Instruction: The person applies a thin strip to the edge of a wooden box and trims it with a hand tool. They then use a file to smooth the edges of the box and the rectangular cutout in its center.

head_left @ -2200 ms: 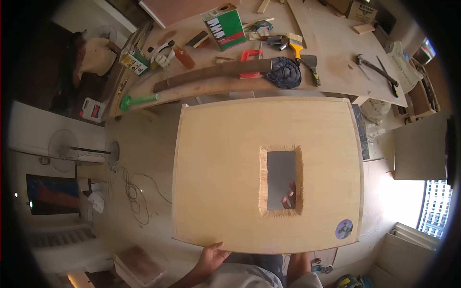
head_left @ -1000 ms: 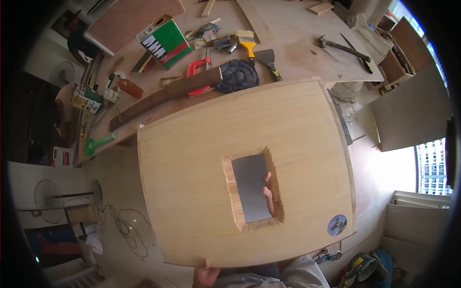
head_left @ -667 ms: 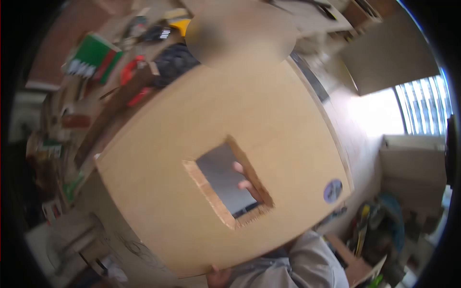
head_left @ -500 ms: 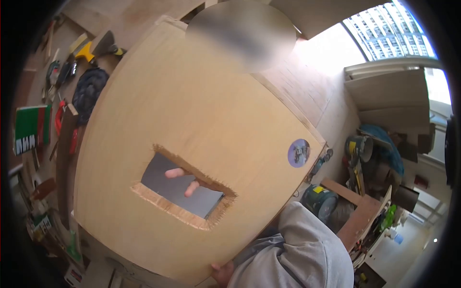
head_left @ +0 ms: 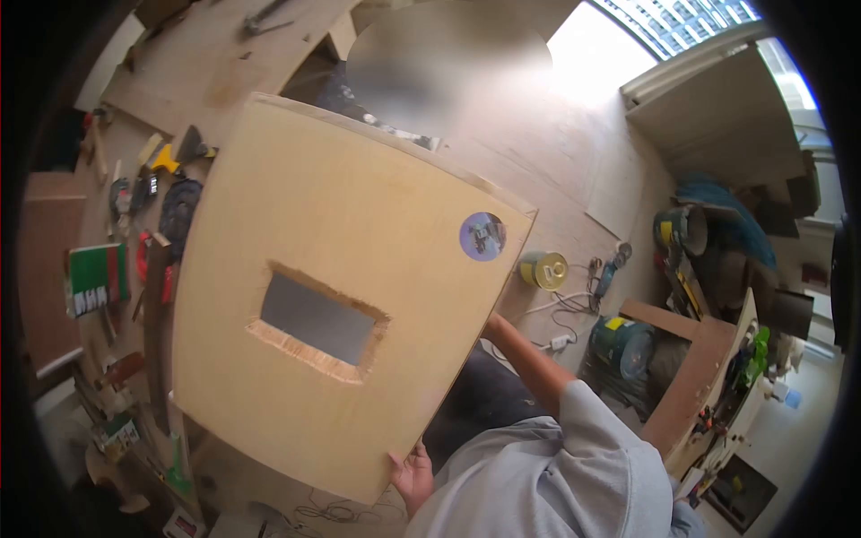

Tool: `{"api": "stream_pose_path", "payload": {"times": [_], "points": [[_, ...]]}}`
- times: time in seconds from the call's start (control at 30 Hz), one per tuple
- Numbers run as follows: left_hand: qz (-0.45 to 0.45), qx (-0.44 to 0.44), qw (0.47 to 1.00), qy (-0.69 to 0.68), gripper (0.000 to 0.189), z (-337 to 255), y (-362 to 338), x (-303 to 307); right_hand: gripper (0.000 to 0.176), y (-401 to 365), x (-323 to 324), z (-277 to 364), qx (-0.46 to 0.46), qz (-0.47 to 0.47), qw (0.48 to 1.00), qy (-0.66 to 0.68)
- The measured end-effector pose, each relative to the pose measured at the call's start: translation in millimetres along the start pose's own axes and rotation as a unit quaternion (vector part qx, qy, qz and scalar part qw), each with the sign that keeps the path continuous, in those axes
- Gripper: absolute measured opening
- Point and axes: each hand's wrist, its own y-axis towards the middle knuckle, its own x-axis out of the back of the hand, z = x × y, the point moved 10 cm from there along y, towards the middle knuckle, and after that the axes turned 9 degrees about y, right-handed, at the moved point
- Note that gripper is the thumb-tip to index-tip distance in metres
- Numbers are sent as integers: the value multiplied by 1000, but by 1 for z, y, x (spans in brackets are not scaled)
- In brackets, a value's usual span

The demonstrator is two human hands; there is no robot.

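Observation:
A pale wooden panel [head_left: 296, 206] with thick edges is held tilted in front of me. A rough-edged rectangular cutout [head_left: 265, 341] passes through it, and a round purple picture sticker [head_left: 482, 237] is near its upper right corner. My left hand [head_left: 413, 477] grips the panel's lower right corner, thumb on the face. My right forearm [head_left: 531, 360] reaches to the panel's right edge. The fingers of that hand are hidden behind the panel, so their grip does not show. Plain grey shows through the cutout.
A gold tin [head_left: 543, 270], cables and a blue power tool [head_left: 613, 269] lie right of the panel on the wooden floor. Further right are green buckets [head_left: 622, 346] and a wooden frame [head_left: 695, 368]. Hand tools and a green box [head_left: 97, 280] lie left. A blurred patch covers the top.
The panel now looks smaller and farther away, its upper edge lower in view. Fingers that showed through the cutout are gone, and my right forearm now shows at the panel's right edge.

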Motion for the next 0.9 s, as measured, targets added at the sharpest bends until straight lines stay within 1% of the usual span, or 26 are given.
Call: {"api": "stream_pose_path", "payload": {"times": [0.03, 0.07, 0.1, 0.13, 0.17, 0.23, 0.27, 0.3, 0.37, 0.4, 0.47, 0.5, 0.57, 0.63, 0.73, 0.77, 0.8, 0.83, 0.87, 0.9], "points": [[-14, -17, 1000, 17, 56, 0, -2, -8, 38, -19, 21, 0, 1, -15, 999, -29], [-14, -31, 999, 35, 56, -1, -2, -19, 38, -45, 48, 2, 4, -35, 998, -58], [-19, -47, 998, 48, 55, -2, -4, -25, 36, -80, 71, 12, -11, -103, 992, -78], [-30, -60, 996, 58, 55, -3, -9, -25, 33, -98, 106, 16, 23, -142, 983, -111], [-32, -57, 997, 52, 53, -4, -4, -9, 32, -122, 133, 29, 46, -176, 979, -89], [-39, -79, 996, 34, 50, -6, -9, -17, 33, -160, 176, 67, 148, -225, 961, -58], [-54, -82, 995, 33, 48, -8, -21, -14, 33, -180, 185, 93, 177, -252, 949, -71], [-65, -84, 994, 20, 47, -10, -26, -8, 31, -204, 178, 123, 211, -272, 937, -66], [-84, -85, 993, -4, 45, -12, -30, 3, 29, -215, 187, 172, 278, -280, 915, -85], [-78, -96, 992, -2, 46, -17, -30, 9, 29, -217, 179, 201, 318, -272, 904, -90], [-73, -116, 990, -2, 46, -20, -38, 23, 29, -218, 153, 260, 379, -262, 881, -106], [-101, -113, 987, -53, 46, -19, -50, 8, 29, -210, 136, 292, 404, -257, 870, -115], [-122, -136, 981, -66, 46, -23, -55, 11, 28, -198, 76, 353, 463, -212, 845, -165], [-146, -150, 974, -91, 43, -22, -61, 18, 30, -171, 10, 405, 483, -169, 829, -226], [-226, -176, 951, -116, 41, -11, -69, 2, 33, -122, -94, 462, 489, -96, 811, -307], [-237, -179, 947, -119, 40, -6, -69, -1, 30, -106, -128, 476, 494, -66, 799, -336], [-244, -181, 945, -121, 38, -2, -63, -4, 26, -83, -154, 487, 493, -25, 801, -338], [-249, -182, 943, -122, 37, 2, -60, -7, 24, -64, -183, 494, 479, 3, 796, -370], [-277, -192, 933, -127, 37, 9, -71, -5, 22, -40, -206, 500, 499, 41, 770, -396], [-299, -197, 924, -131, 37, 18, -81, -3, 19, -22, -231, 502, 448, 68, 806, -382]]}}
